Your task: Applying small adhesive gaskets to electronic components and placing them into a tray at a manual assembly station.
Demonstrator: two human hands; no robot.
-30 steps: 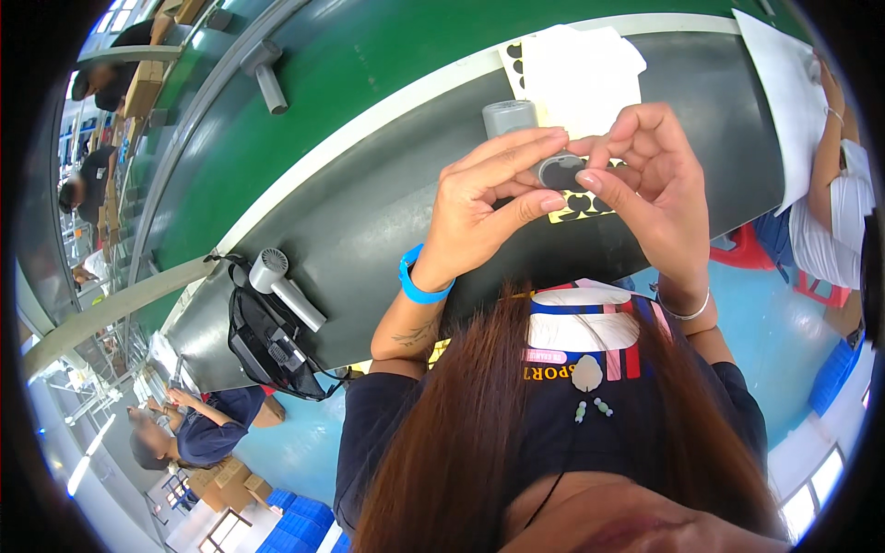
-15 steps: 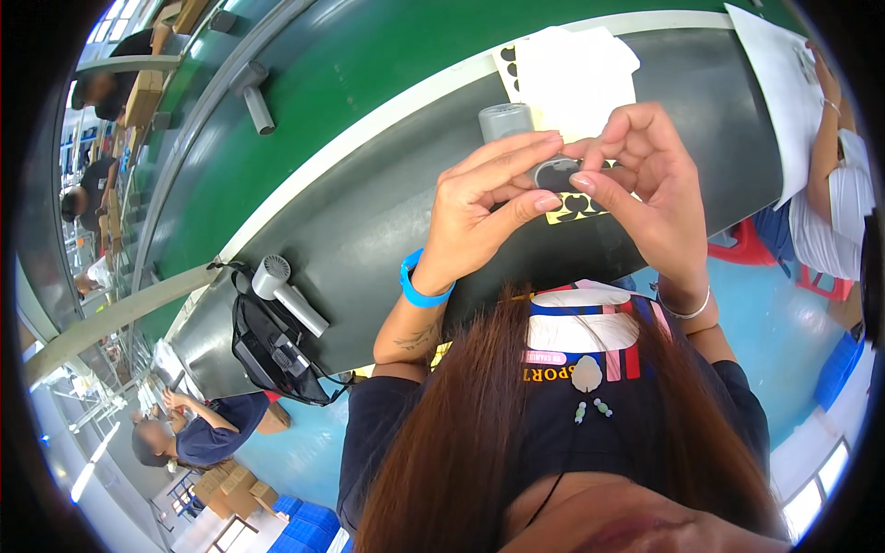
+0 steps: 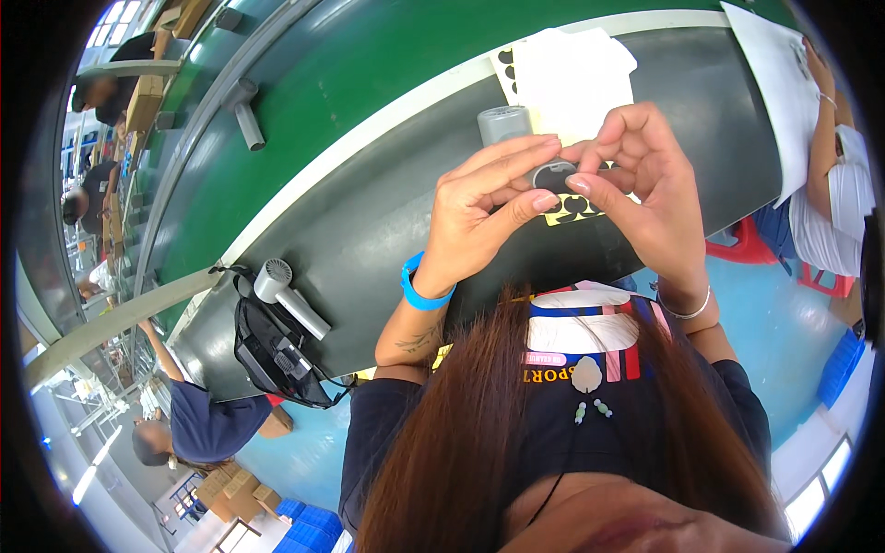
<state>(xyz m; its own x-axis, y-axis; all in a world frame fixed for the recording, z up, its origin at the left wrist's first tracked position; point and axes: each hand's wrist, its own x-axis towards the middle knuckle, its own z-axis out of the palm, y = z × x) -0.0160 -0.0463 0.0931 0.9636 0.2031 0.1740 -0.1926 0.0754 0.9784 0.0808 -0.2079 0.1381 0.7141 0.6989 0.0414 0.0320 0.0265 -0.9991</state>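
Observation:
Between my hands, above the black bench point(image 3: 369, 230), is a grey round part with a dark face point(image 3: 554, 176). My left hand point(image 3: 489, 198) grips it from the left, thumb below and fingers stretched above. My right hand point(image 3: 643, 184) meets its right edge with thumb and fingertips pinched; whether a thin piece is between them I cannot make out. A yellow sheet of black stickers point(image 3: 573, 208) lies beneath my hands, partly hidden. Just beyond my left fingers shows a grey cylinder point(image 3: 504, 123) with a grille top. White sheets point(image 3: 576, 83) are stacked behind it.
A grey hair-dryer-shaped device point(image 3: 290, 297) lies by a black bag point(image 3: 267, 355) at the bench's left. Another grey device point(image 3: 245, 115) rides the green belt point(image 3: 369, 74) beyond the pale rail. A co-worker's arm point(image 3: 820, 120) is at far right; another person point(image 3: 217, 415) sits at left.
The device on the belt has shifted slightly left and nearer. The person at left has stretched an arm toward the belt. My hands and the grey part have hardly moved.

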